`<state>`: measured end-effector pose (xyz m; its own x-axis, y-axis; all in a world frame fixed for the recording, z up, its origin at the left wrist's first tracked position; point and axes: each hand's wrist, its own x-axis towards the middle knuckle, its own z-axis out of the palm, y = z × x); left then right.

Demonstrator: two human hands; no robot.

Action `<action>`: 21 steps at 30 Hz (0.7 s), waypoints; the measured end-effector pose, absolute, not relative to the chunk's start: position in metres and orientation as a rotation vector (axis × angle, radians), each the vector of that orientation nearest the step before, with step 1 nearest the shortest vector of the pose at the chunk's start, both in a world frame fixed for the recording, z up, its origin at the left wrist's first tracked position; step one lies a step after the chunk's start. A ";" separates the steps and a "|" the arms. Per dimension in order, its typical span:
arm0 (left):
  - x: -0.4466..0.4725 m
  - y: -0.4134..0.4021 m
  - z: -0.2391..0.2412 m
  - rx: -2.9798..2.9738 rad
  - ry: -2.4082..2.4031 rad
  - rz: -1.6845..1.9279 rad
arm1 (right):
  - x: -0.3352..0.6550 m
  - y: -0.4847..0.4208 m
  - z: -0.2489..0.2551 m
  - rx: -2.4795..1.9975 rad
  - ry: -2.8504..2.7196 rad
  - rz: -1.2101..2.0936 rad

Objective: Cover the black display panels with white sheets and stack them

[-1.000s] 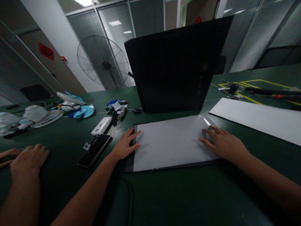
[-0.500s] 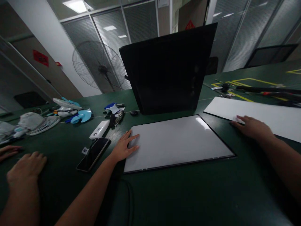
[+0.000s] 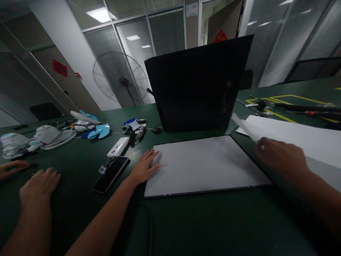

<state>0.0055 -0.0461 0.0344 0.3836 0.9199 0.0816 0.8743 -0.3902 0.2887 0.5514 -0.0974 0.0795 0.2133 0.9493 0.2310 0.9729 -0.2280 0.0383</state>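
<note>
My left hand lies with fingers spread on the left edge of a flat white panel with a thin black frame. Over at the right, my right hand is closed in a pinch on a thin white sheet. The sheet's left end is raised and curls up. Beneath it, another white sheet rests on the green table. Behind the framed panel stands a large black screen, tilted back. What supports the screen is hidden.
Left of the panel are a phone, a white device and keys. Fan parts lie further left. Another person's hands rest at the left. Cables and tools lie at the right rear.
My right hand has taken hold of a white sheet and lifted its left end off the one below. My left hand stays on the panel's edge. The view has shifted slightly.
</note>
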 end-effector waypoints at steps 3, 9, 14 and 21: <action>0.005 -0.047 0.034 2.445 1.606 0.365 | 0.500 -0.107 0.076 -2.068 -2.317 -0.261; 0.003 -0.049 0.035 2.458 1.592 0.296 | 0.440 -0.124 0.058 -1.313 -2.650 0.100; 0.003 -0.048 0.035 2.490 1.567 0.247 | 0.434 -0.130 0.058 -1.076 -2.726 0.481; 0.006 -0.050 0.041 2.502 1.547 0.177 | 0.489 -0.097 0.043 -1.603 -2.400 0.079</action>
